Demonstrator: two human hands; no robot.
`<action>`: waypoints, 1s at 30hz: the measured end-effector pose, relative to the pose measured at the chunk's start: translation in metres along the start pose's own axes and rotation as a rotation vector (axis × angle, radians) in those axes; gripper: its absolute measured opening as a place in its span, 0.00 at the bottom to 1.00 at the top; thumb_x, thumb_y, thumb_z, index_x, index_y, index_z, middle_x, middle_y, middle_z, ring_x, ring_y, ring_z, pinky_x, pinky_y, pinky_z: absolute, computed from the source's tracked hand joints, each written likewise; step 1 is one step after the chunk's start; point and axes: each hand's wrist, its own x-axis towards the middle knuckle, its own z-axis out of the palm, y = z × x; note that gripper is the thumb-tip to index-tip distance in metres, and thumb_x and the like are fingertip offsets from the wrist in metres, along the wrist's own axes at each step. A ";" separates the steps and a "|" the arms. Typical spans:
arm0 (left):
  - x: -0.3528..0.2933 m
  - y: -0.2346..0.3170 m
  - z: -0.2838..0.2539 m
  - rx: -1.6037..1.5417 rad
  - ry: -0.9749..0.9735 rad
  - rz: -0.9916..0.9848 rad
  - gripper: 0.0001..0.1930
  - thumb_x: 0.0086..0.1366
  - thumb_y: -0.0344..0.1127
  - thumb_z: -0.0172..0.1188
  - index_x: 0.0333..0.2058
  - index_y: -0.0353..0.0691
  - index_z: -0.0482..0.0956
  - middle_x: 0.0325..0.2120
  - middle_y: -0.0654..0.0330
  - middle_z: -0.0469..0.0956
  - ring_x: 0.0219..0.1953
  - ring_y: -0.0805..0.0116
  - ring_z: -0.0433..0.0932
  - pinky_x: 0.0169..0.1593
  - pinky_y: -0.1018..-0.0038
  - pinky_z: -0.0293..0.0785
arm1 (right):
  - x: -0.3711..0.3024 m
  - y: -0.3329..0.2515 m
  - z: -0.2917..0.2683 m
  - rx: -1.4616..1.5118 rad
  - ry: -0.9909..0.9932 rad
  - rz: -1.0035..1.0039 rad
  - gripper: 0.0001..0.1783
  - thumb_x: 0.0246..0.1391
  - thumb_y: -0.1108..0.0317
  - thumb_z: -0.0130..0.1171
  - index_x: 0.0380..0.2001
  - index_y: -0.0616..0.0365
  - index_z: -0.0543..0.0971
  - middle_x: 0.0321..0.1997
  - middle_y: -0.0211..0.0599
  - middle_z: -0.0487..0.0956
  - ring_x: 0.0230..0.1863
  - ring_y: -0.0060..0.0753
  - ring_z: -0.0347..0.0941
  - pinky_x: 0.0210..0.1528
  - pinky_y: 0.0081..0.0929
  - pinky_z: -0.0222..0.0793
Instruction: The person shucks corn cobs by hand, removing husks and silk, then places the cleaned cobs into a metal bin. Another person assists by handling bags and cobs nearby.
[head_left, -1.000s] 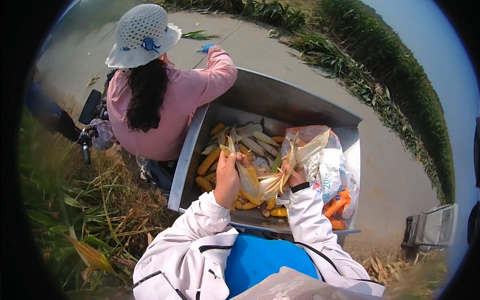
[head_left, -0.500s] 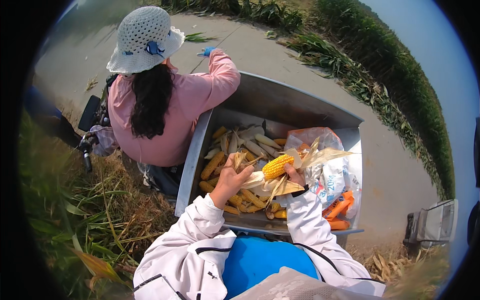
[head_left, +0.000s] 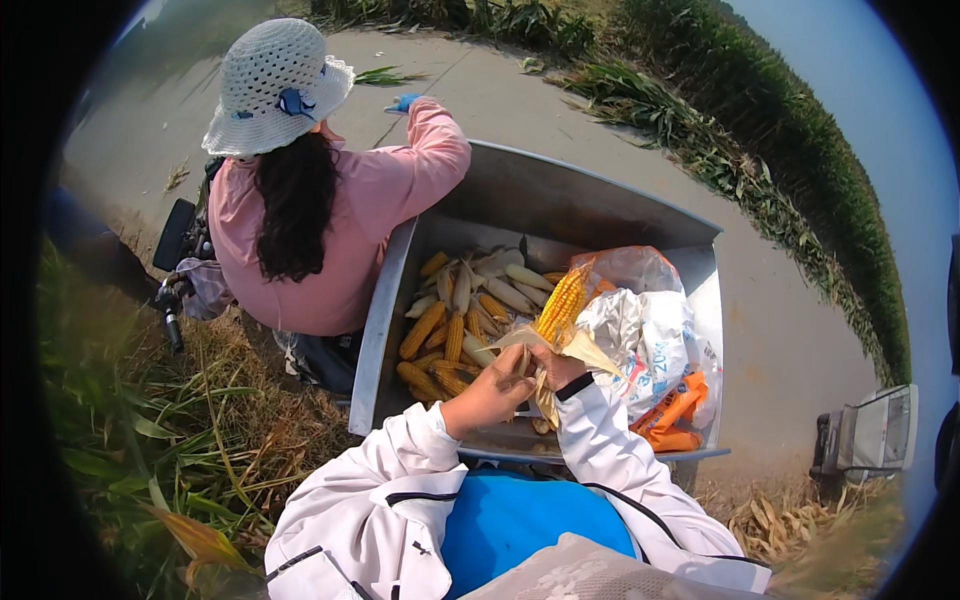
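An ear of corn [head_left: 563, 303] with bare yellow kernels points up and away above the metal cargo bed. Peeled-back pale husk [head_left: 590, 350] hangs about its base. My right hand [head_left: 557, 368] is closed around that base. Right beside it, my left hand [head_left: 492, 388] is closed on the husk at the lower end, its fingertips meeting my right hand. Below and to the left, several ears of corn [head_left: 424, 330] lie in the bed, some yellow and bare, some still in pale husk.
The metal cargo bed [head_left: 590, 185] has raised walls. White and orange bags [head_left: 645, 345] fill its right side. A person [head_left: 310, 220] in a pink top and white hat sits against its left wall. A paved road [head_left: 780, 330] runs beyond; a grey vehicle [head_left: 868, 435] stands far right.
The ear has swung from lying sideways to pointing up and away. Its husk is now pulled down around the base, and my left hand has moved right, against my right hand.
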 end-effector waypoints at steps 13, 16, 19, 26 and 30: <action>0.027 0.005 -0.005 -0.888 0.412 -0.283 0.21 0.75 0.54 0.48 0.49 0.40 0.68 0.34 0.55 0.77 0.31 0.63 0.80 0.34 0.69 0.81 | -0.050 -0.035 0.024 -1.293 -0.501 0.000 0.09 0.50 0.67 0.60 0.36 0.55 0.82 0.35 0.44 0.84 0.38 0.50 0.81 0.40 0.43 0.76; 0.036 -0.014 0.000 -0.774 0.411 -0.360 0.22 0.74 0.55 0.49 0.53 0.43 0.68 0.34 0.55 0.77 0.29 0.61 0.80 0.35 0.66 0.82 | -0.083 -0.017 0.004 -1.176 -0.559 -0.194 0.05 0.49 0.66 0.59 0.31 0.51 0.78 0.31 0.40 0.82 0.37 0.48 0.81 0.36 0.45 0.75; 0.043 -0.048 -0.005 -0.666 0.473 -0.404 0.22 0.75 0.54 0.49 0.55 0.43 0.66 0.37 0.54 0.77 0.32 0.61 0.81 0.37 0.64 0.82 | -0.090 -0.012 -0.048 -1.059 -0.333 -0.147 0.06 0.50 0.65 0.60 0.31 0.50 0.77 0.29 0.38 0.81 0.38 0.46 0.80 0.36 0.43 0.73; 0.032 -0.103 -0.037 -0.464 0.612 -0.540 0.21 0.75 0.50 0.50 0.53 0.38 0.68 0.34 0.56 0.79 0.32 0.62 0.82 0.36 0.65 0.82 | -0.146 -0.128 -0.267 -1.660 0.397 -0.149 0.12 0.50 0.74 0.61 0.40 0.56 0.78 0.39 0.44 0.80 0.41 0.54 0.76 0.41 0.41 0.72; 0.033 -0.130 -0.048 -0.434 0.674 -0.540 0.24 0.74 0.49 0.52 0.59 0.37 0.67 0.40 0.54 0.79 0.39 0.64 0.82 0.39 0.65 0.80 | -0.218 -0.160 -0.498 -2.210 0.899 0.499 0.41 0.48 0.70 0.70 0.66 0.37 0.68 0.60 0.38 0.75 0.62 0.50 0.69 0.60 0.46 0.67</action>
